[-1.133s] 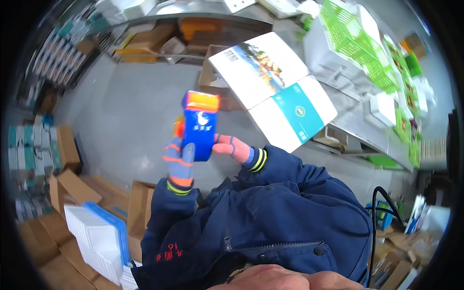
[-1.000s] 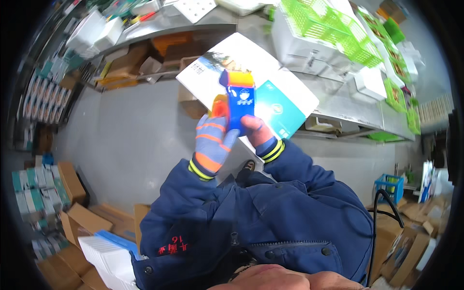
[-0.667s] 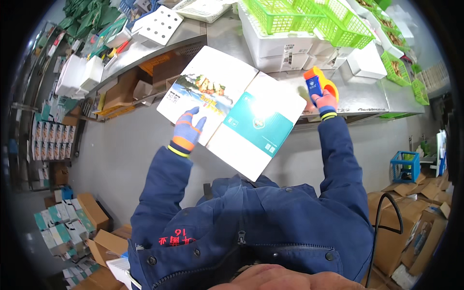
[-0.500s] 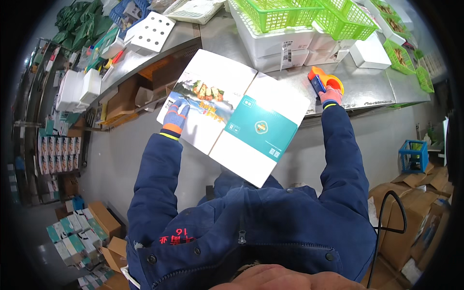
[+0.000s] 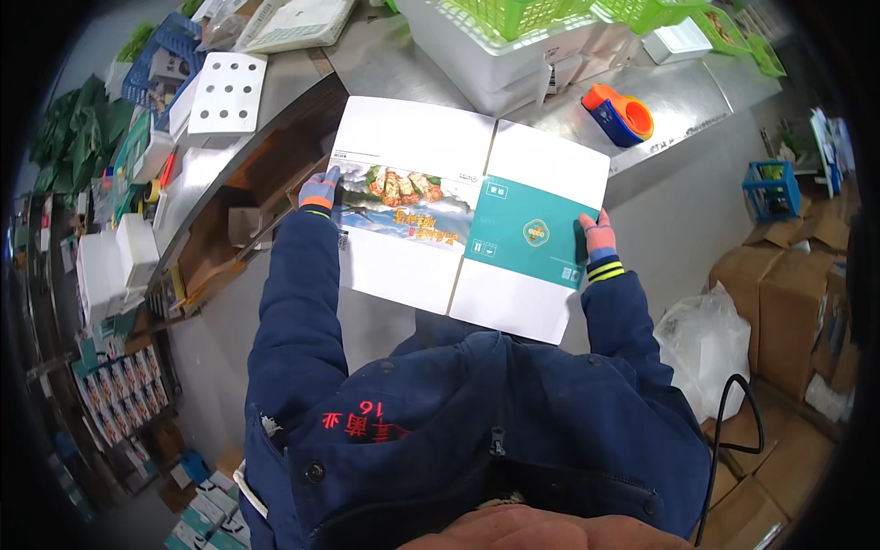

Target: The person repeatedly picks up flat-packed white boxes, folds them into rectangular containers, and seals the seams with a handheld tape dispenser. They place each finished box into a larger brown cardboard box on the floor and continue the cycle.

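A flattened cardboard carton (image 5: pixel 518 215), white with a teal panel and a printed food picture, is held in front of my body, slightly tilted. My left hand (image 5: pixel 318 191), in a grey-and-orange glove, grips its left edge. On the opposite edge my right hand (image 5: pixel 599 238) is closed, fingers over the teal panel's end; part of the grip is hidden behind the board. Beyond the carton's upper right corner, a blue-and-orange tape dispenser (image 5: pixel 621 116) lies on the metal table (image 5: pixel 678 105), with neither hand on it.
White foam boxes (image 5: pixel 458 60) with green plastic baskets (image 5: pixel 522 16) on top stand at the back. A white board with holes (image 5: pixel 227 92) lies at the left, beside a blue basket (image 5: pixel 170 60). Brown cartons (image 5: pixel 784 312) and a clear plastic bag (image 5: pixel 706 348) sit at the right.
My right hand has let go of the tape dispenser and taken hold of the carton's right edge. My left hand has shifted up to the left edge, and the carton has turned more level.
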`<move>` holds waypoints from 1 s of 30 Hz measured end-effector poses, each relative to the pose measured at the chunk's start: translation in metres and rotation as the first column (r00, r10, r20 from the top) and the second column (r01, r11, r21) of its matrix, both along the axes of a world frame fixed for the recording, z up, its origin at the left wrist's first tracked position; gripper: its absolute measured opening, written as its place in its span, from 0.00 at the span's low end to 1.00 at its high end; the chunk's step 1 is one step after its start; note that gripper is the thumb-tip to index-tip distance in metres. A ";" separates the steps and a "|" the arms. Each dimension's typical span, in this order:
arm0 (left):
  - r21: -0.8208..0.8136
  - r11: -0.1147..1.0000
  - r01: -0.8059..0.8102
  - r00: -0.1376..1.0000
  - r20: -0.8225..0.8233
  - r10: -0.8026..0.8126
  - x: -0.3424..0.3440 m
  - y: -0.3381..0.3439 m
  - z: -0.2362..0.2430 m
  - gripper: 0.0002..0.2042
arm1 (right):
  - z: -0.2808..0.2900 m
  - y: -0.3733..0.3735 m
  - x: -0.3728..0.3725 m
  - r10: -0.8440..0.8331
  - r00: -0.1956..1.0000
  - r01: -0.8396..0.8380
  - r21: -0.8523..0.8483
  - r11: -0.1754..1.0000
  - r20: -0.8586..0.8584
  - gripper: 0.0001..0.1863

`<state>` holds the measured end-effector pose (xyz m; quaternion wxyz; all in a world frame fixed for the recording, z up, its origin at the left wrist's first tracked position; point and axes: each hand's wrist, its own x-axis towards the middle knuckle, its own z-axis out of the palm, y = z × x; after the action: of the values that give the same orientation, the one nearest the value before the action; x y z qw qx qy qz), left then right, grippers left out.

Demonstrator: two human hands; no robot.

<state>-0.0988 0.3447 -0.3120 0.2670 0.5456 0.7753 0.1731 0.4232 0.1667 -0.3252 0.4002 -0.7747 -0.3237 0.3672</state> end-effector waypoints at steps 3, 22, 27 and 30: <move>0.113 0.991 -0.072 0.982 0.182 0.051 -0.003 0.001 0.014 0.21 | 0.001 0.006 0.004 -0.029 0.999 0.030 0.037 0.999 -0.021 0.29; 0.711 0.503 0.492 0.068 0.544 -0.836 0.045 -0.106 0.284 0.34 | 0.274 0.077 0.003 -0.287 0.879 0.475 0.742 0.472 -0.381 0.17; 0.702 -0.014 0.712 -0.246 0.230 -0.942 0.073 -0.069 0.340 0.35 | 0.273 0.132 0.008 -0.322 0.918 0.369 0.791 0.488 -0.230 0.25; 0.708 -0.161 0.688 -0.306 0.082 -0.949 0.097 -0.053 0.336 0.40 | 0.265 0.157 -0.008 -0.387 0.918 0.298 0.789 0.537 -0.084 0.35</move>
<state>-0.0022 0.2918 0.0243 0.4272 0.8686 -0.0937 0.2329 0.4151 0.3240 -0.0606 0.7464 -0.5839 -0.3132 0.0618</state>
